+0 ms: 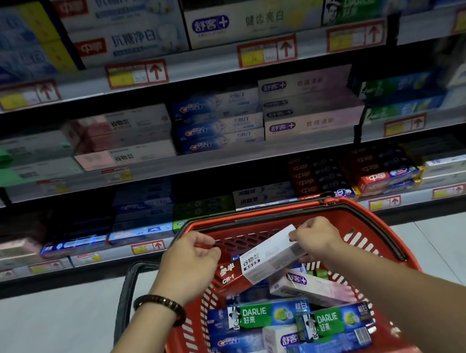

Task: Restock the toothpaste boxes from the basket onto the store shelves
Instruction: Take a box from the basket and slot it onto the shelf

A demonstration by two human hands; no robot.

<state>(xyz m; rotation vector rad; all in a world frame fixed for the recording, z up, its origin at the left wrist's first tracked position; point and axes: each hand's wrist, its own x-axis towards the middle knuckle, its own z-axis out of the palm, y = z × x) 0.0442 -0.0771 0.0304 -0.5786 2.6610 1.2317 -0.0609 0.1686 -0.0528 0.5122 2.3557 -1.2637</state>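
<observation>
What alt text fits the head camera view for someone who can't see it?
The right hand pinches a red-and-white toothpaste box over a red basket of more boxes, the left hand curled at its other end. Behind stand store shelves stacked with toothpaste.

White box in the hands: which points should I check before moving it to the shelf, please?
1. Right hand grips white box: ok.
2. Left hand holds it too: cannot tell.
3. White box free of other boxes in basket: cannot tell.
4. Matching boxes found on middle shelf: ok.
5. Free room on that stack: cannot tell.
</observation>
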